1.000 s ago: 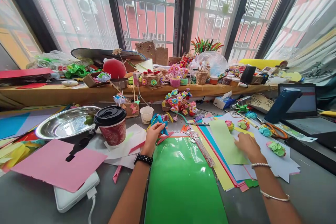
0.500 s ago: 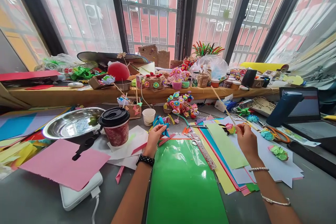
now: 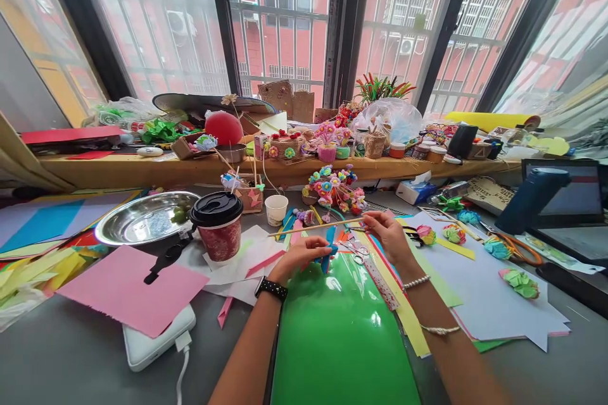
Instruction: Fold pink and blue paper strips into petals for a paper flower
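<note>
Wooden stick (image 3: 313, 226), thin and pale, is now pinched at its right end by the right hand (image 3: 387, 235) at frame centre, having been brought across from the paper stack at right. Its free end is held over the blue folded paper piece (image 3: 327, 254) grasped in the left hand (image 3: 301, 257), suggesting the two are being joined. Most of the blue piece is hidden by fingers above the green sheet (image 3: 339, 335), so its shape cannot be made out.

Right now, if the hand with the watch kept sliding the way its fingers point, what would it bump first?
The left hand points right, pinching the blue paper piece. Just past that lie the scissors, probably first, though depth is hard to judge.
</note>
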A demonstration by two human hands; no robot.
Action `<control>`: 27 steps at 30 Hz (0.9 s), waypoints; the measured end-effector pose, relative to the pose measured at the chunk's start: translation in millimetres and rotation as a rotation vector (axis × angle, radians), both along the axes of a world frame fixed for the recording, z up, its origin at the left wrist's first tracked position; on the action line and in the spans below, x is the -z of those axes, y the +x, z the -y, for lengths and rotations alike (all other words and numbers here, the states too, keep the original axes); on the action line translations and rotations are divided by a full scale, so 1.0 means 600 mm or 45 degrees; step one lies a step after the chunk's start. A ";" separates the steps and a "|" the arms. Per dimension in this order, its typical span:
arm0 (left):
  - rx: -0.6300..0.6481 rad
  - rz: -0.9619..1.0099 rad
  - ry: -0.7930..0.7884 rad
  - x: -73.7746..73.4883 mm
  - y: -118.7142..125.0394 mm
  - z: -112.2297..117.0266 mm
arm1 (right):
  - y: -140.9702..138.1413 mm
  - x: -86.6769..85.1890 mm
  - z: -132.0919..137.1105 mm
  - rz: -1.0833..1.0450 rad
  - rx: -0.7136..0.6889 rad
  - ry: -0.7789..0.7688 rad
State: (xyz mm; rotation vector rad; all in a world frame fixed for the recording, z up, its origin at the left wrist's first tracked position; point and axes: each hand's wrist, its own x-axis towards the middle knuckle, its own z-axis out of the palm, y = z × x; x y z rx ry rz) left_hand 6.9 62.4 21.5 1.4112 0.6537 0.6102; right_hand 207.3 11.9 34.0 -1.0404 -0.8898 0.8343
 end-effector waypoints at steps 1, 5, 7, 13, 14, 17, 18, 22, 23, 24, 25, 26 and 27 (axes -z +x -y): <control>0.006 -0.018 0.031 -0.001 -0.001 0.002 | -0.010 0.002 -0.011 -0.078 -0.073 -0.030; -0.070 -0.015 0.119 -0.003 -0.002 0.001 | -0.029 0.020 -0.040 -0.116 -0.130 -0.038; -0.163 0.089 0.112 -0.002 0.000 -0.003 | -0.028 0.026 -0.044 -0.116 -0.145 -0.046; -0.460 0.390 -0.040 0.002 0.000 -0.014 | -0.010 0.028 -0.040 -0.060 -0.185 -0.088; -0.485 0.417 -0.056 0.002 -0.001 -0.015 | -0.008 0.029 -0.040 -0.023 -0.189 -0.096; -0.549 0.435 -0.061 0.001 0.000 -0.014 | -0.005 0.029 -0.039 0.238 -0.171 -0.091; -0.564 0.417 -0.050 0.000 0.001 -0.012 | -0.006 0.028 -0.038 0.358 -0.162 -0.081; -0.491 0.278 0.059 0.000 0.011 -0.005 | -0.022 0.021 -0.031 0.802 -0.185 0.018; -0.451 0.245 0.088 0.001 0.013 -0.003 | -0.028 0.020 -0.029 0.912 -0.208 0.052; -0.418 0.219 0.114 0.001 0.014 -0.002 | -0.033 0.020 -0.028 1.001 -0.233 0.075; -0.396 0.195 0.139 0.001 0.015 -0.002 | -0.038 0.021 -0.027 1.061 -0.253 0.086; -0.385 0.166 0.168 0.001 0.014 -0.002 | -0.042 0.024 -0.027 1.108 -0.271 0.086; -0.382 0.126 0.203 0.000 0.011 -0.004 | -0.044 0.027 -0.027 1.143 -0.277 0.078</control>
